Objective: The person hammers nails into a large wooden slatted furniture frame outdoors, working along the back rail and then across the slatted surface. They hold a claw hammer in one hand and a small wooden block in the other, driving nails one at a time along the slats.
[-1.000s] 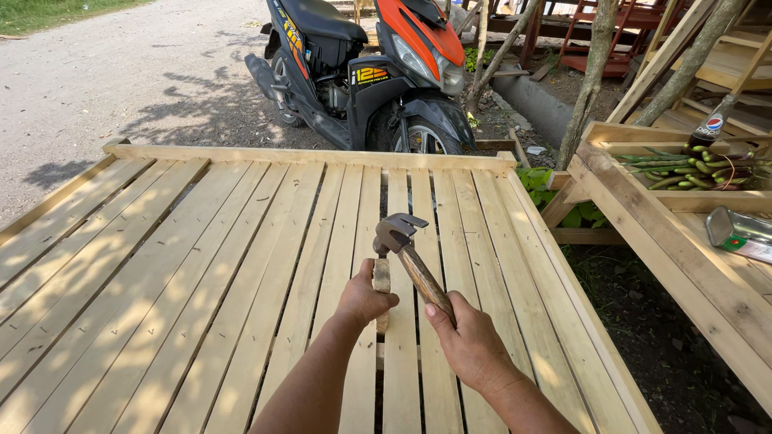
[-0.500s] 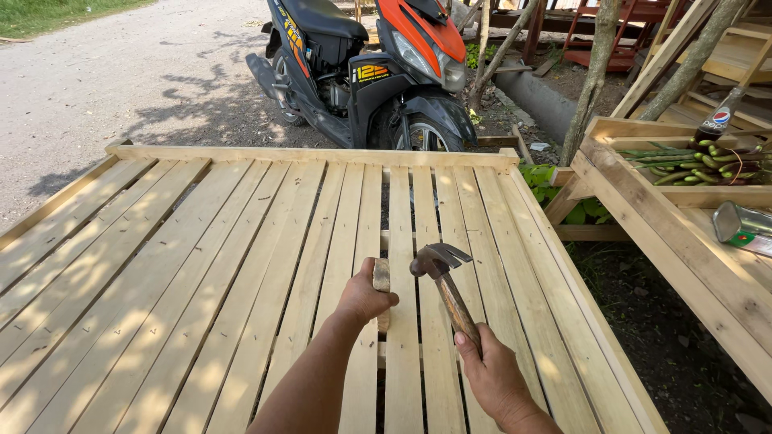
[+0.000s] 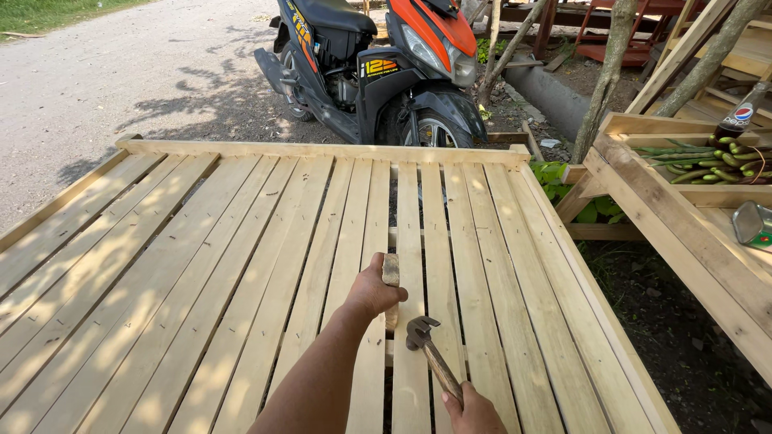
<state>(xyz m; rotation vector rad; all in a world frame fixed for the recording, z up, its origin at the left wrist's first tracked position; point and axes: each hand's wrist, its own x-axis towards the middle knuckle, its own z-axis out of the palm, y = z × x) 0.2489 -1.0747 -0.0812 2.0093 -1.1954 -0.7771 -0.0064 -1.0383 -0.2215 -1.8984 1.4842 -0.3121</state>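
- Across the slatted wooden platform point(image 3: 241, 241), stiff pale boards lie side by side with narrow gaps
- Claw hammer point(image 3: 430, 358): head-heavy, rigid, best gripped low on its wooden handle; right hand point(image 3: 474, 411) clenched there
- Small wooden block point(image 3: 391, 289): light, hard, standing in a gap, left hand point(image 3: 371, 291) grasping it

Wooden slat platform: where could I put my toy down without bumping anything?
The pale wooden slat platform is bare across its left side, from the far rail to the near edge. The right slats near the green plants are bare too. It is crowded in the middle, where the left hand holds a small wooden block and the right hand holds a claw hammer.
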